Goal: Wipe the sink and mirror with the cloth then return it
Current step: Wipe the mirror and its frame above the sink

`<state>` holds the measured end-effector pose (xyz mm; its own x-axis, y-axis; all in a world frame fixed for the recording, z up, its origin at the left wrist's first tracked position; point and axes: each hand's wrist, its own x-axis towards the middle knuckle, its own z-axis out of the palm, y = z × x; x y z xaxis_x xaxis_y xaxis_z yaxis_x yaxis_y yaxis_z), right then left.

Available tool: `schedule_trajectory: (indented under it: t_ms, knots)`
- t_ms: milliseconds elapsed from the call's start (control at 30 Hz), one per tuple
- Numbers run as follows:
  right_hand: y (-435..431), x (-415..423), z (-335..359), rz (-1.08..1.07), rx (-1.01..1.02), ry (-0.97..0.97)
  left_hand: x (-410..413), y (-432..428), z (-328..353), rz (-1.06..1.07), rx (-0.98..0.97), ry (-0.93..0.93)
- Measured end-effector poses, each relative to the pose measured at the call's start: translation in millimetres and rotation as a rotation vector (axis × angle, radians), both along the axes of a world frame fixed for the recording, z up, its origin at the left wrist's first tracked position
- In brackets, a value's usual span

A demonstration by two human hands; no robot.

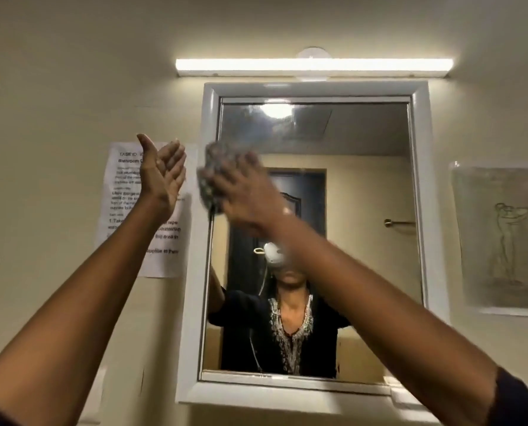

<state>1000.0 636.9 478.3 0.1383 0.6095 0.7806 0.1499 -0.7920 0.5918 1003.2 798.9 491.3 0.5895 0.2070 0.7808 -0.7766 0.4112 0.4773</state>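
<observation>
A paper notice (pixel 145 210) hangs left of the mirror (pixel 318 241), seemingly a drawing (pixel 502 238) right.

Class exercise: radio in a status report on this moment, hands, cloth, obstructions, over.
Right hand presses cloth on mirror, upper left. Left hand open, empty, raised before wall notice. Nothing blocking glass. Sink out of view.

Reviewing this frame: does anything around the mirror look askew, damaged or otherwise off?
Little stands out. The mirror shows hazy smears near its top left, above the cloth pressed on it by the right hand. The printed sheet on the wall looks creased. The left hand is open and empty.
</observation>
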Motion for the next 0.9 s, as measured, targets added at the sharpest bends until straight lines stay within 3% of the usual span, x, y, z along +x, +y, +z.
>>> schedule_trajectory:
  t_ms: [67, 167, 300, 400, 533, 667, 733, 800, 867, 900]
  knots:
    - [1, -4, -92, 0.02, -0.243, 0.103, 0, -2, 1, 0.089, 0.058, 0.03]
    - [-23, -4, -203, -0.063, -0.555, 0.244, 2, -14, 3, 0.387, 0.217, 0.052]
    - [-58, 7, -191, 0.01, -0.695, 0.171, 5, -37, -5, 0.733, 0.275, -0.054]
    - [-70, -8, -137, 0.011, -0.582, 0.154, 20, -43, -18, 0.837, 0.231, -0.077]
    - [-94, -18, 19, -0.048, -0.118, -0.124, 26, -45, -18, 0.972, 0.22, -0.096]
    - [-107, -22, 117, -0.123, 0.286, -0.142, 24, -46, -18, 1.057, 0.23, -0.079]
    - [-90, -16, 101, -0.058, 0.355, -0.162, 27, -44, -19, 1.077, 0.242, -0.073]
    - [-77, -8, 43, 0.029, 0.286, -0.116, 28, -44, -18, 1.087, 0.257, -0.059]
    - [-74, -4, -53, 0.08, -0.02, 0.031, 28, -44, -19, 1.103, 0.267, -0.034]
    - [-78, -13, -105, 0.021, -0.272, 0.121, 28, -44, -19, 1.108, 0.267, -0.033]
